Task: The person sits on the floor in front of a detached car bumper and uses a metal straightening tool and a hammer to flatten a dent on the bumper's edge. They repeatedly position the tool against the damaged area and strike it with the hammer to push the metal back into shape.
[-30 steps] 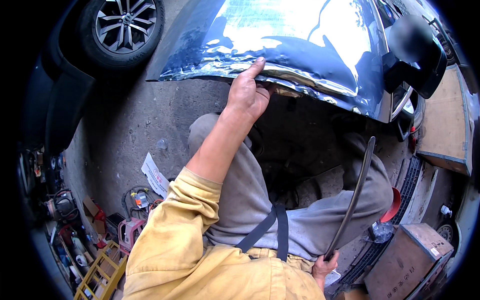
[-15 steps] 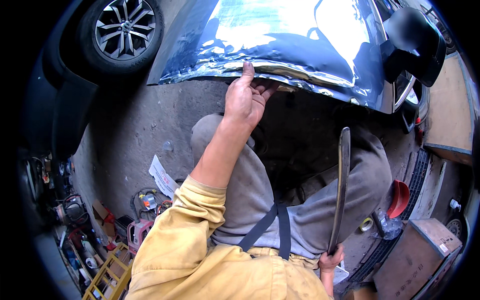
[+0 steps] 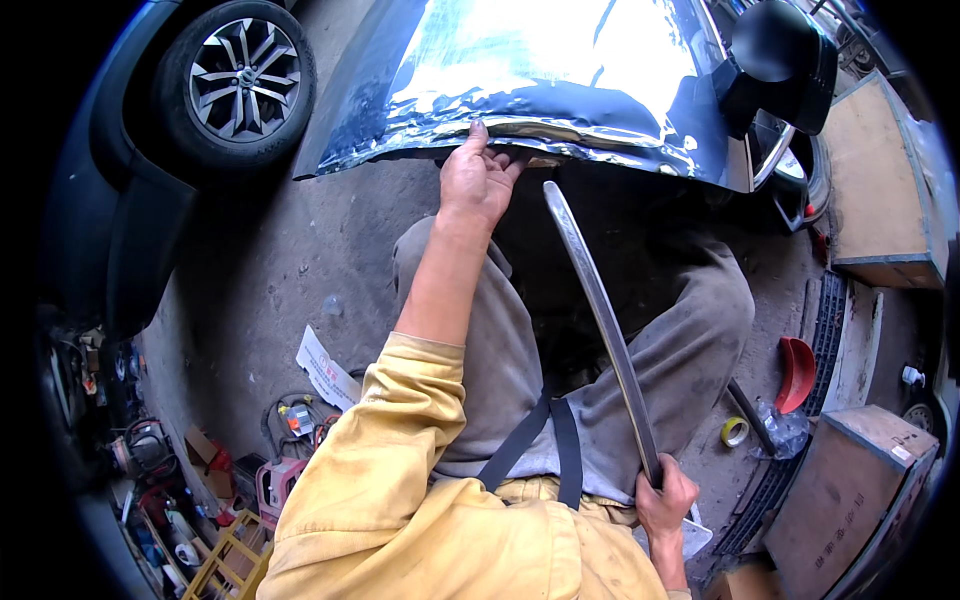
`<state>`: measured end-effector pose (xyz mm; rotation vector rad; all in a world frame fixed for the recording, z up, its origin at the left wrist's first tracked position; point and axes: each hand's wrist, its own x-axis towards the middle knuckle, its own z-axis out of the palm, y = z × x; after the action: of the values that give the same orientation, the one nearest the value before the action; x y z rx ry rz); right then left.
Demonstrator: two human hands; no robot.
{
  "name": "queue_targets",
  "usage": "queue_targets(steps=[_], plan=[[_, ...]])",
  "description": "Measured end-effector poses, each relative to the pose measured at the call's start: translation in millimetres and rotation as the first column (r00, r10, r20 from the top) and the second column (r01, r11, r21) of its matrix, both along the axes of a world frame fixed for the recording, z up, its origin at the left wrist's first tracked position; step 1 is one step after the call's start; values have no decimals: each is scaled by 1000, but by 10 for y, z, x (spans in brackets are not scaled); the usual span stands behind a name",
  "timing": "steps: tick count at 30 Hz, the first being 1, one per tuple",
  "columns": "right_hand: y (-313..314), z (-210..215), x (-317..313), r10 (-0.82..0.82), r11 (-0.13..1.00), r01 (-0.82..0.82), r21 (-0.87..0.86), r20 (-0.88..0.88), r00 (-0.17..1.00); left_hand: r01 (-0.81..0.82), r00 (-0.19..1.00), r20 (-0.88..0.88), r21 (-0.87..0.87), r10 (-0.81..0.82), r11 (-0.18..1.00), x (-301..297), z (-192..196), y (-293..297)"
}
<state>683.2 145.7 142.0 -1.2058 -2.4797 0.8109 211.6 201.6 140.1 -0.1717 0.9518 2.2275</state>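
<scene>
Currently right grip (image 3: 665,493), lower right of frame, closed around metal bar (image 3: 607,320); long axis slants up-left, tip near left grip (image 3: 476,183), which pinches blue car body panel (image 3: 560,97).

One long grey metal bar (image 3: 606,320), one creased blue car panel (image 3: 560,95), two dark flat straps (image 3: 568,462). Toward the right edge of the grey floor (image 3: 270,285): one curved red piece (image 3: 796,376), one round yellow tape roll (image 3: 727,432), at least two brown wooden boxes (image 3: 840,505).
</scene>
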Motion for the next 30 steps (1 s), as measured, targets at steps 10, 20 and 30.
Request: queue_targets(steps=[10,20,30], plan=[[-112,61,-574,-44,999,43,-13,-85,995,50,985,-148,-231,-86,972,80,-89,-282],[-286,-44,-631,-41,999,40,-10,-67,997,418,905,-7,-172,-425,892,514,-120,-379],[-570,-144,-1355,26,971,-74,-226,-209,978,412,908,-25,-114,-417,904,432,-192,-260]])
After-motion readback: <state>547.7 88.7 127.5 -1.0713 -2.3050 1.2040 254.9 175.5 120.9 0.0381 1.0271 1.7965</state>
